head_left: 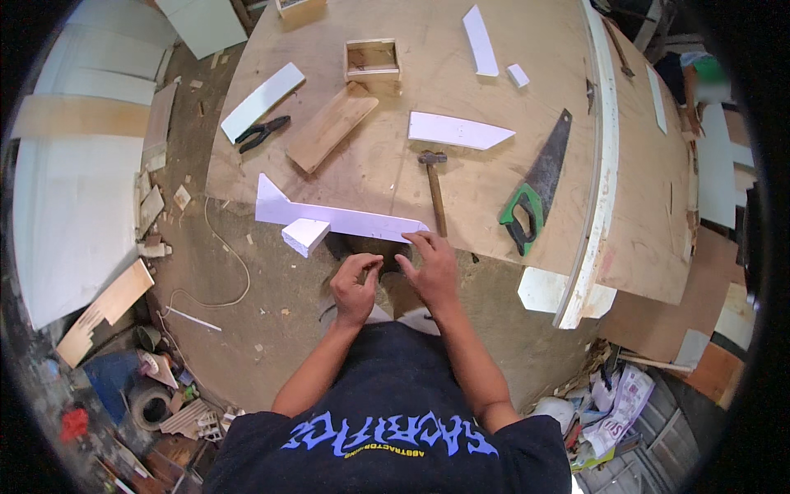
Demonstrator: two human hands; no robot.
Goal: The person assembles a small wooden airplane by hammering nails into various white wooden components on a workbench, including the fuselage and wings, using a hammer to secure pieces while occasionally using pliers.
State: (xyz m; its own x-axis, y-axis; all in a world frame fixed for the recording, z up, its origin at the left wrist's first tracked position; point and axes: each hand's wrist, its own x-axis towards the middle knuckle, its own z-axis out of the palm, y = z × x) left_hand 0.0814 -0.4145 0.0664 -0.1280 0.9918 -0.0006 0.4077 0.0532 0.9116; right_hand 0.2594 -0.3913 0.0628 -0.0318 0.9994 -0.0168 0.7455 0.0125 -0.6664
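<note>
A long white board [354,221] lies along the table's near edge, its left end rising to a point. A small white block [305,235] sits against its near side; whether the two are joined I cannot tell. My left hand [356,288] is just off the board, thumb and forefinger pinched together. Anything between those fingertips is too small to make out. My right hand [432,270] has thumb and fingers apart, with the forefinger at the board's right end. Just beyond that hand lies a hammer [435,193], handle toward me.
On the wooden table [304,33] lie a green-handled handsaw [539,185], black pliers [262,132], an open wooden box [372,61], a bare plank [332,128] and white pieces [461,130]. A long white strip [594,181] runs down the right side. Another person's arm [691,107] shows far right.
</note>
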